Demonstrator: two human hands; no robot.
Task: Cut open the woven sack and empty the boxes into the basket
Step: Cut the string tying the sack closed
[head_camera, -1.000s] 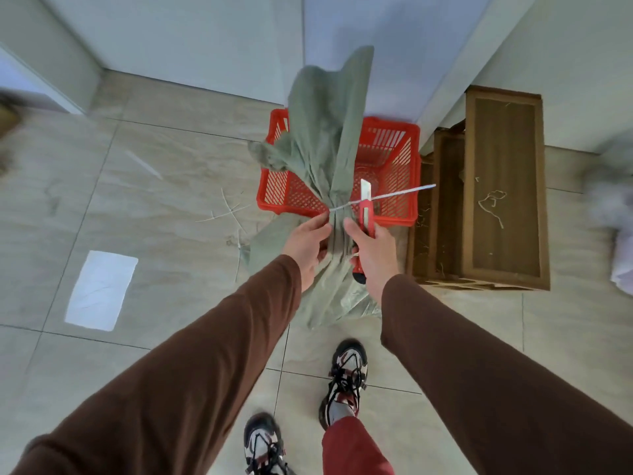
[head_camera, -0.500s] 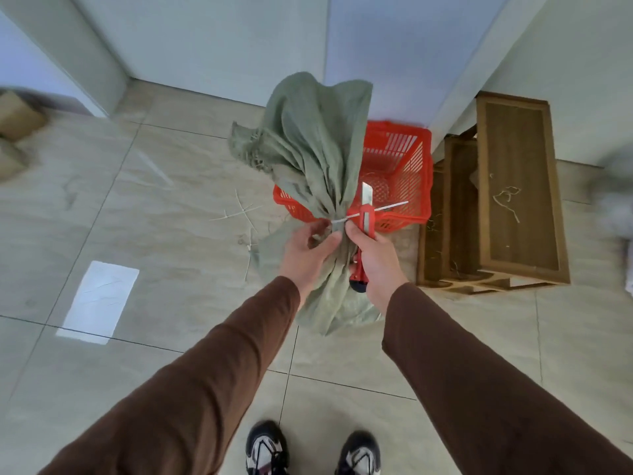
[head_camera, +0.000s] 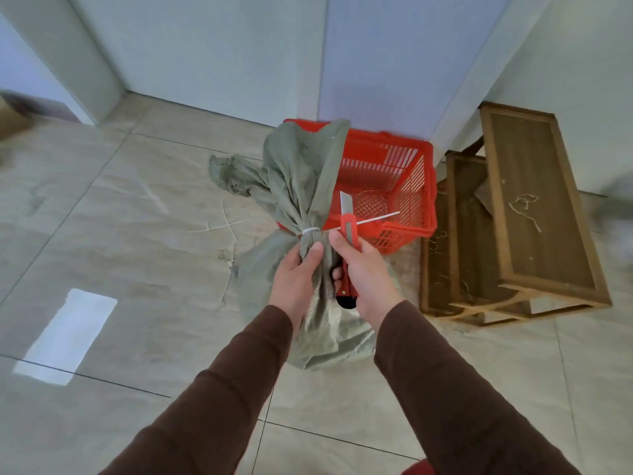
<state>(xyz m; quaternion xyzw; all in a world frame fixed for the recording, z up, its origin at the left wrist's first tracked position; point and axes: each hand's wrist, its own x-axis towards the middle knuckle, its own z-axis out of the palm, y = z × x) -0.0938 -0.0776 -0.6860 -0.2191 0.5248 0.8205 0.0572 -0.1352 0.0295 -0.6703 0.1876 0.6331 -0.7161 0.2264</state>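
From the head view, the left hand point(head_camera: 298, 275) is clenching the neck of the green woven sack point(head_camera: 301, 186), which is standing on the pale tiled floor point(head_camera: 113, 241); the right hand point(head_camera: 364, 277) is gripping a red utility knife point(head_camera: 349, 231), blade up beside the white zip tie point(head_camera: 310, 230); the red basket point(head_camera: 390, 186) is sitting behind, against the white wall point(head_camera: 212, 53); wooden stools point(head_camera: 524, 214) are lying beside it.

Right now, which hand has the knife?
The right hand holds the red knife, blade up. The left hand only grips the sack below its tie.
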